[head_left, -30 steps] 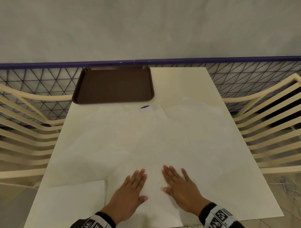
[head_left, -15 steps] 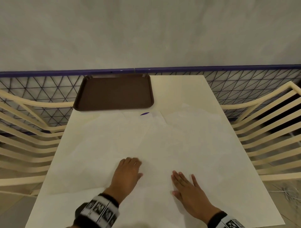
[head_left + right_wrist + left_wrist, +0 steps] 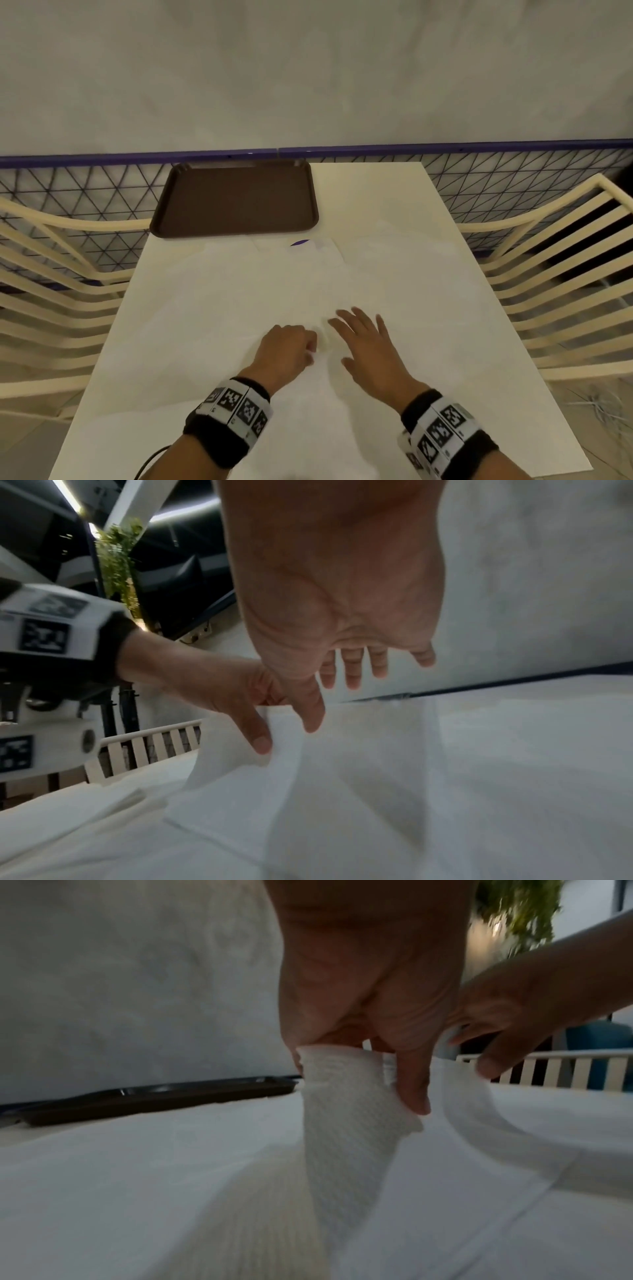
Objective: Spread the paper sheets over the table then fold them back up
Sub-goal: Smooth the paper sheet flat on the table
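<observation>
Thin white paper sheets lie spread over most of the cream table. My left hand pinches a ridge of one paper sheet near the middle of the table and lifts it into a peak. The left thumb and curled fingers clamp the fold. My right hand hovers just right of it with its fingers spread and straight, holding nothing. The lifted fold stands between the two hands.
A dark brown tray sits at the table's far left end. Cream slatted chairs flank the table on both sides. A mesh fence with a purple rail runs behind it, below a grey wall.
Both hands lay flat on the paper near the front edge. They have moved forward to the table's middle, and the left hand has curled and pinched up a fold of sheet.
</observation>
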The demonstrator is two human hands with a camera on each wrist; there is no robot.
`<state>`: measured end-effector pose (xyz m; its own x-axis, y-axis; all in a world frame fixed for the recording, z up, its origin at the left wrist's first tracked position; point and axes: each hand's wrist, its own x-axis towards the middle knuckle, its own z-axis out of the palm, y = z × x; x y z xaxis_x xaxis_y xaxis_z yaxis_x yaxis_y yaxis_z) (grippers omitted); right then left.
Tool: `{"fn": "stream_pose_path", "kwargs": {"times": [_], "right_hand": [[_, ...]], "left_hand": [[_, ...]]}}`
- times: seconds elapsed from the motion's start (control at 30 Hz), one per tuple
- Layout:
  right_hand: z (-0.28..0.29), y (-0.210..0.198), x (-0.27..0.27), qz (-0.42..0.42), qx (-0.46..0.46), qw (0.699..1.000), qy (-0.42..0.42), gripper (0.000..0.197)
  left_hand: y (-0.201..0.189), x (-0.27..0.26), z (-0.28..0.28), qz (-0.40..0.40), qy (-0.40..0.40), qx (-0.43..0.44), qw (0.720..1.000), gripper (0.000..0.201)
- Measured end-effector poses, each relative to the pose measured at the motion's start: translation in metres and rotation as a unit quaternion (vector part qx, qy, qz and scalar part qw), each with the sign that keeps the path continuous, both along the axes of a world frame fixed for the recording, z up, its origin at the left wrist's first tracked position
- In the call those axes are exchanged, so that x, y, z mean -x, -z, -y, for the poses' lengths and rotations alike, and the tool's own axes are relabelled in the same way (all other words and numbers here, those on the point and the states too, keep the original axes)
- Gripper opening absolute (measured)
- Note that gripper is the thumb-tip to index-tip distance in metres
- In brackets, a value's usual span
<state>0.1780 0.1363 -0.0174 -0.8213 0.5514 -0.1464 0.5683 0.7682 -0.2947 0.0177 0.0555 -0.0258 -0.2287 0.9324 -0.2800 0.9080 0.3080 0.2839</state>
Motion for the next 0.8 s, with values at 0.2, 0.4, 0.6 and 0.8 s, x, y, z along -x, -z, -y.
{"fn": "stream_pose_path", "kwargs": {"times": [0.2,0.4,0.6,0.8], "right_hand": [[-0.002,-0.031,0.033,-0.023,0.062,0.998,-0.006,0.014],[0.018,-0.051,0.074,-0.115,0.337,0.932,0.074,0.018],[0.079,-0.025,0.128,-0.112,0.476,0.865,0.111,0.020],[0.133,0.025,0.152,-0.024,0.442,0.889,0.121,0.017]], "left_hand": [[-0.060,0.025,0.057,0.058,-0.072,-0.055,0.994,0.014],[-0.091,0.094,0.144,0.212,-0.335,-0.170,0.902,0.017],[-0.064,0.133,0.229,0.258,-0.483,-0.188,0.815,0.007],[0.000,0.153,0.280,0.278,-0.537,-0.096,0.791,0.024]]}}
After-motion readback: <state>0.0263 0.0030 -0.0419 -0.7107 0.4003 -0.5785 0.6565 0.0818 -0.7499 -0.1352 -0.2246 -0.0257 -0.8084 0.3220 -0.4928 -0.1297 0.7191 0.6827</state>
